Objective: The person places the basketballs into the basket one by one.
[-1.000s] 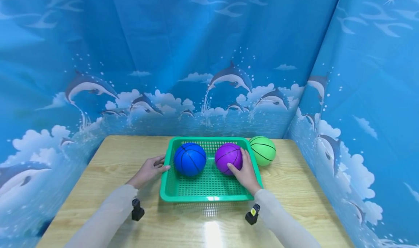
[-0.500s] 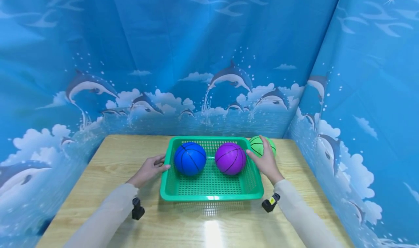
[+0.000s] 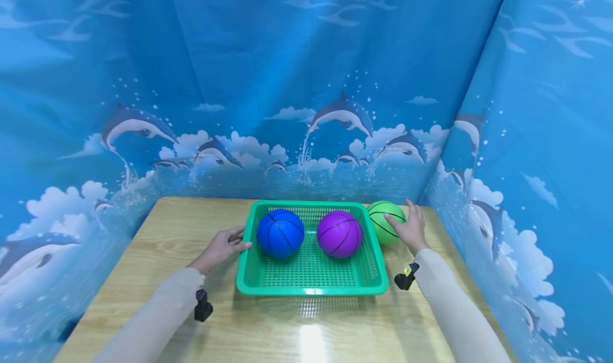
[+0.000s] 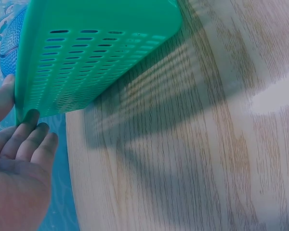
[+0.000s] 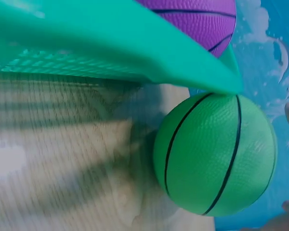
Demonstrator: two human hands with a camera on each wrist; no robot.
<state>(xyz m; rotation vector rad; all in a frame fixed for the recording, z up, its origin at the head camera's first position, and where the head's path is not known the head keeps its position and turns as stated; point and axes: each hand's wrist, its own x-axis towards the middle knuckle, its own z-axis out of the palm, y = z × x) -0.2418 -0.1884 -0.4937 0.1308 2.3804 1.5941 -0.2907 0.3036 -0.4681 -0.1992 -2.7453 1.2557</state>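
Note:
The green plastic basket (image 3: 311, 290) sits on the table with a blue ball (image 3: 280, 233) in its left part and a purple ball (image 3: 339, 234) in its right part. My left hand (image 3: 221, 250) pinches the basket's left rim, thumb on the rim and the index finger against the outer wall (image 4: 77, 67). Outside the basket, by its back right corner, a light green ball (image 3: 385, 222) with black lines rests on the table. Spread fingers of my right hand (image 3: 409, 227) are at that ball's right side; in the right wrist view the visible fingertips are apart from it.
The wooden table (image 3: 191, 219) runs beneath everything, its bare surface showing left, right and in front of the basket. Blue sheets printed with dolphins (image 3: 306, 113) hang behind and to the sides. A small black camera (image 3: 203, 305) is strapped to each wrist.
My right hand has let go of the purple ball inside the basket and moved right, over to the green ball's far right side. The left hand has stayed at the rim.

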